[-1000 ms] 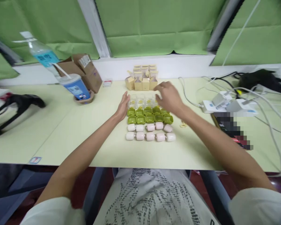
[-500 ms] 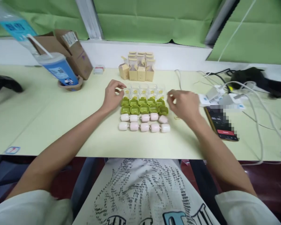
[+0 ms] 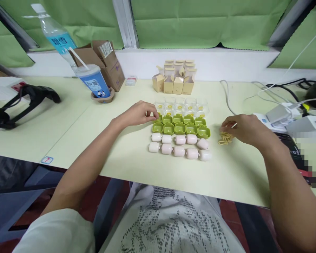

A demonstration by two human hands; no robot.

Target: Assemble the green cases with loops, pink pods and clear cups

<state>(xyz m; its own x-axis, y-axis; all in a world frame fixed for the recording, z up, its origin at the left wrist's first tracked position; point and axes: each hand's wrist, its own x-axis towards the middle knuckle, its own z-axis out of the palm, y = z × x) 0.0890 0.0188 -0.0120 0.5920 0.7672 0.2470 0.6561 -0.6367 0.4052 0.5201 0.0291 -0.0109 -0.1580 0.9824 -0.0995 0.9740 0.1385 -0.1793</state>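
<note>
Pale counter (image 3: 68,133) runs open left of the green cases (image 3: 180,126). Your left hand (image 3: 137,114) touches their far-left corner with bent fingers, gripping nothing. Your right hand (image 3: 243,128) curls over yellow bands (image 3: 224,138) right of them, grip unclear.

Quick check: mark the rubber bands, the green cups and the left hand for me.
rubber bands (image 3: 224,139): head view, middle of the yellowish pile.
green cups (image 3: 180,128): head view, middle cup of the near row.
left hand (image 3: 137,114): head view, back of the hand.

Pale table (image 3: 68,119), green window blinds (image 3: 200,21)
</note>
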